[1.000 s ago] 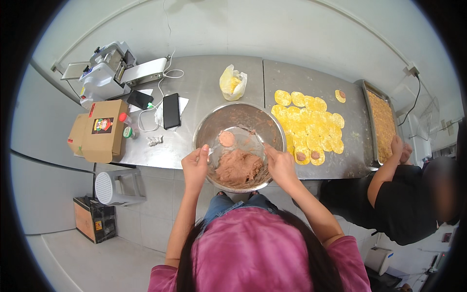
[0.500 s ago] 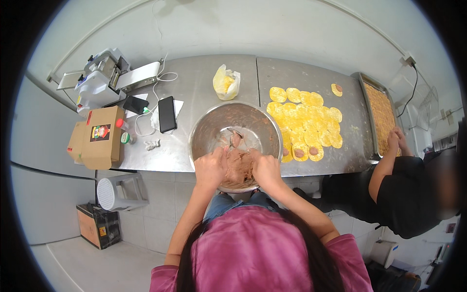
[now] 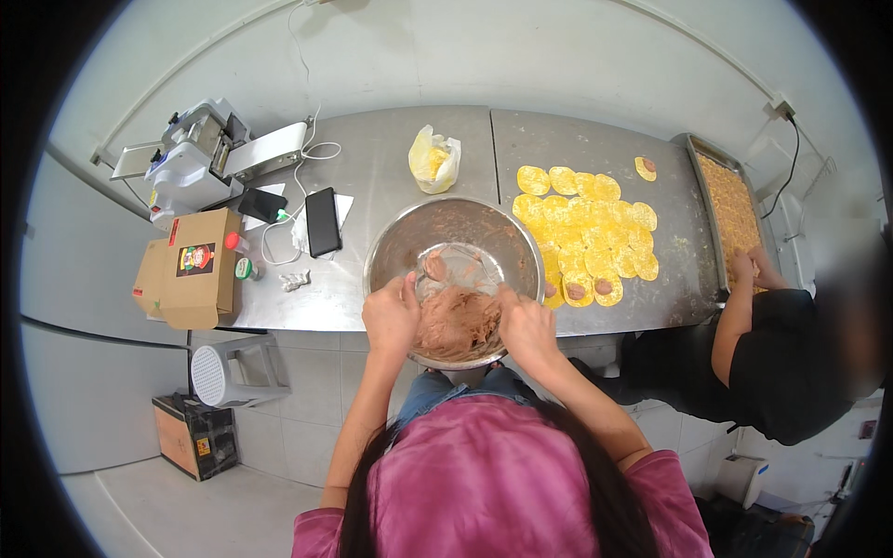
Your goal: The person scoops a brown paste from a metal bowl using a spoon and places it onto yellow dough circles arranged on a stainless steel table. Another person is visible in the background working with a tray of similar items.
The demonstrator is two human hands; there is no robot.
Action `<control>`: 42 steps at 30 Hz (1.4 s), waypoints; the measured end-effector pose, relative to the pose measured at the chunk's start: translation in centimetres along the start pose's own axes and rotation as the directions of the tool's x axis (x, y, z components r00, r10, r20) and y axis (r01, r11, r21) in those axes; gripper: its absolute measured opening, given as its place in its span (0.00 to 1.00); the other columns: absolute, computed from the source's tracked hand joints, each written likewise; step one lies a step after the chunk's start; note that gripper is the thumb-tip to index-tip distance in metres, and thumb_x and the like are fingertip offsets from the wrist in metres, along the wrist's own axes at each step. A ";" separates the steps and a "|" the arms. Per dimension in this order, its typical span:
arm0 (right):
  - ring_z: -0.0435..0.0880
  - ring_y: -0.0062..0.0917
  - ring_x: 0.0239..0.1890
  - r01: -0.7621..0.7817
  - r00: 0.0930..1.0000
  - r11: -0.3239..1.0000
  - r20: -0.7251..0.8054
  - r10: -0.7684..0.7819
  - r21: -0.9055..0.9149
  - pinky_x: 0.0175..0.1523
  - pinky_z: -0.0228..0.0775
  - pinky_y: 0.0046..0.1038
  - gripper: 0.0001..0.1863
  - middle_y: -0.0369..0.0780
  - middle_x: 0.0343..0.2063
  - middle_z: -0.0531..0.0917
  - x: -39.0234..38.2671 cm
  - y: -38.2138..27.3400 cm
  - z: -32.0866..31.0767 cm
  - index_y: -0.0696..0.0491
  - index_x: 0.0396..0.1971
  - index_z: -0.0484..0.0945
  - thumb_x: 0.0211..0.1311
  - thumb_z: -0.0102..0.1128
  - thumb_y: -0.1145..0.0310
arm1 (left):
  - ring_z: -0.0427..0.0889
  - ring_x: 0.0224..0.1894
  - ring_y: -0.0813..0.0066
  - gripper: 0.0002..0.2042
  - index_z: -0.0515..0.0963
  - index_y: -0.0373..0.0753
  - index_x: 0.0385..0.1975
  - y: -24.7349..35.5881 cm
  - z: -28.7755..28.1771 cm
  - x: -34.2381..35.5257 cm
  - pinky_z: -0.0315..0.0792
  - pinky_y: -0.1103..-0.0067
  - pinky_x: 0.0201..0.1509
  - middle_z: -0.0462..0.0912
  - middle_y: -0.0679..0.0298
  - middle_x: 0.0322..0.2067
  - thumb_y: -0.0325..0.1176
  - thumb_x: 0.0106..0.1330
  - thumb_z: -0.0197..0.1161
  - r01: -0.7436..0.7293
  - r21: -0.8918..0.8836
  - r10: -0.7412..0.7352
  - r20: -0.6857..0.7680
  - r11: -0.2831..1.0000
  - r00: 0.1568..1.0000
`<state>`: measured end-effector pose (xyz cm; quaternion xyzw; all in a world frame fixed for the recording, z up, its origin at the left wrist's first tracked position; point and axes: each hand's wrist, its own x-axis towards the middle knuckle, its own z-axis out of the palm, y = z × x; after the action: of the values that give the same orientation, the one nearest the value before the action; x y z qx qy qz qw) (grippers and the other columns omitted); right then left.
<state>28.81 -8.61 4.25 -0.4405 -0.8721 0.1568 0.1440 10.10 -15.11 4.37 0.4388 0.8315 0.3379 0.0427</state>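
Note:
A wide steel bowl [image 3: 379, 249] at the table's near edge holds a mass of pinkish-brown meat paste [image 3: 459, 323]. My left hand [image 3: 391, 314] is closed over the bowl's left side, pinching what looks like the handle of a spoon [image 3: 433, 267] with a small lump of paste on it. On the bowl's right side my right hand [image 3: 527, 323] is closed, its fingertips by the paste; what it grips is hidden. Right of the bowl lie several overlapping round yellow wrappers [image 3: 584, 228]. A few near ones carry paste lumps, as does a separate wrapper [image 3: 645, 168] farther back.
A plastic bag [image 3: 434, 160] stands behind the bowl. To the left are a black phone [image 3: 322, 223], a cardboard box [image 3: 198, 260], small jars and a white machine [image 3: 191, 167] with cables. At right, a co-worker's hands [image 3: 752, 267] are at a filled metal tray [image 3: 699, 186].
The spoon with its lump has shifted left toward my left hand. My hands have drawn apart, the right one slightly rightward, uncovering more paste.

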 end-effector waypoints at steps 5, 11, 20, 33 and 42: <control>0.78 0.27 0.16 0.261 0.945 0.891 -0.088 -0.314 -0.371 0.19 0.70 0.26 0.21 0.39 0.18 0.74 -0.3 -0.3 1.0 0.61 0.45 0.71 0.47 0.50 0.72 | 0.76 0.18 0.51 0.16 0.79 0.30 0.23 -0.6 -0.4 0.4 0.68 0.68 0.24 0.74 0.45 0.15 0.40 0.61 0.56 0.188 -0.210 -0.167 0.113 0.960 0.979; 0.80 0.37 0.19 0.133 0.991 0.956 0.012 -0.134 -0.263 0.23 0.72 0.33 0.16 0.47 0.17 0.77 1.2 2.7 3.3 0.61 0.39 0.74 0.48 0.49 0.73 | 0.77 0.19 0.55 0.16 0.79 0.30 0.26 -0.8 -0.9 0.6 0.68 0.70 0.27 0.75 0.46 0.15 0.40 0.61 0.56 0.188 -0.264 -0.156 0.137 0.946 0.978; 0.79 0.49 0.25 -0.039 0.992 0.997 0.124 0.031 0.070 0.31 0.72 0.43 0.07 0.53 0.19 0.78 1.9 1.5 1.5 0.58 0.23 0.77 0.45 0.50 0.76 | 0.76 0.16 0.50 0.15 0.76 0.36 0.16 0.2 0.9 -0.1 0.70 0.65 0.21 0.74 0.51 0.11 0.38 0.60 0.56 -0.235 0.038 0.231 0.092 0.971 0.969; 0.79 0.44 0.20 -0.002 0.996 0.998 0.085 0.007 -0.061 0.25 0.70 0.42 0.06 0.50 0.16 0.77 0.3 -0.5 -0.9 0.60 0.25 0.72 0.46 0.48 0.76 | 0.77 0.18 0.50 0.15 0.77 0.35 0.17 -0.5 2.3 0.6 0.71 0.63 0.22 0.76 0.49 0.14 0.38 0.60 0.55 -0.144 0.170 0.139 0.044 0.975 0.989; 0.81 0.36 0.18 0.201 0.975 0.958 0.135 -0.176 -0.205 0.22 0.73 0.33 0.14 0.46 0.16 0.79 0.8 0.2 0.7 0.63 0.37 0.73 0.49 0.48 0.73 | 0.76 0.16 0.52 0.14 0.73 0.36 0.15 -0.5 1.9 0.0 0.70 0.65 0.19 0.75 0.52 0.12 0.36 0.60 0.56 -0.258 0.186 0.250 0.063 0.948 0.966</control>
<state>28.24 -7.97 3.66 -0.3585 -0.9290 0.0711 0.0588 10.45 -14.34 2.61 0.5507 0.7959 0.2501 -0.0279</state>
